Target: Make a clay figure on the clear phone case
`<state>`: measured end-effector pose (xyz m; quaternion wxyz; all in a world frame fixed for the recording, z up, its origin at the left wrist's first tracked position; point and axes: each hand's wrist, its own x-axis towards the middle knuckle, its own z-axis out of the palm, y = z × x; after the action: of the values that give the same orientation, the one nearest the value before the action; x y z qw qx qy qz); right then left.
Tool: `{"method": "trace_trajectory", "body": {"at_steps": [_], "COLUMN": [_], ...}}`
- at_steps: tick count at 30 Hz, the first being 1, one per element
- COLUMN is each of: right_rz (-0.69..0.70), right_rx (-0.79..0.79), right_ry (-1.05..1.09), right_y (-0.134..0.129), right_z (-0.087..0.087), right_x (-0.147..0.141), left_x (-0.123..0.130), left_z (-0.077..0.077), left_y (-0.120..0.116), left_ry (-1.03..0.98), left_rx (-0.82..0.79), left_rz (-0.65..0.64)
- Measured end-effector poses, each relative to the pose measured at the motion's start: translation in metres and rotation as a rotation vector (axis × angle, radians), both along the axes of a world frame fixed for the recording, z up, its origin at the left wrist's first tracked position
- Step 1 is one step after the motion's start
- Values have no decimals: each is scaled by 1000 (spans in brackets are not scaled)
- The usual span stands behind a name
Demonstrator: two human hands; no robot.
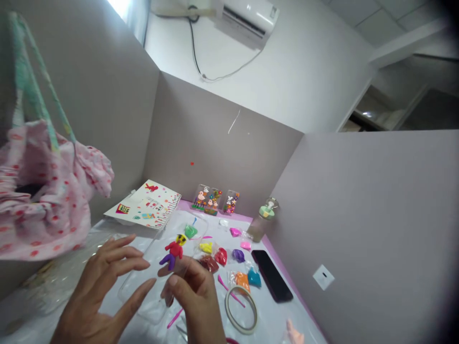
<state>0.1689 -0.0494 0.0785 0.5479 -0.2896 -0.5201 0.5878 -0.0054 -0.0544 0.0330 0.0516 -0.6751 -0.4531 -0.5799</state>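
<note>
A clear plastic phone case (143, 286) is held up over the table, gripped at its lower right edge by my right hand (201, 301), thumb in front and fingers behind. On the case lies a small clay figure (174, 252) with a yellow head, red body and purple legs. My left hand (103, 286) is just left of the case, thumb and fingers apart with nothing between them. Through and beyond the case show green clay (191, 231), yellow clay (206, 247) and red clay (221, 256).
A roll of tape (241, 310), a pink modelling tool (229, 290) and a black phone (272, 276) lie to the right. Farther back are a bottle (263, 220), decorated cases (215, 199) and a notebook (148, 205). A pink dotted bag (53, 191) hangs left.
</note>
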Motion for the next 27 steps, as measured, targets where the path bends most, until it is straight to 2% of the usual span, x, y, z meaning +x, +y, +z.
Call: {"method": "trace_trajectory", "body": {"at_steps": [4, 7, 15, 27], "right_rz": [-2, -34, -30, 1], "right_rx": [27, 18, -7, -49], "right_ry": [29, 20, -51, -96], "right_y": [5, 7, 7, 5], "right_z": [-21, -30, -32, -37], "right_x": [-9, -8, -9, -14], "left_x": [8, 8, 10, 9], "left_z": [-7, -11, -18, -17], "left_y": [1, 2, 8, 6], "left_ry": [-35, -18, 31, 56], "left_rx": [42, 38, 30, 42], "left_rz": [8, 4, 20, 44]}}
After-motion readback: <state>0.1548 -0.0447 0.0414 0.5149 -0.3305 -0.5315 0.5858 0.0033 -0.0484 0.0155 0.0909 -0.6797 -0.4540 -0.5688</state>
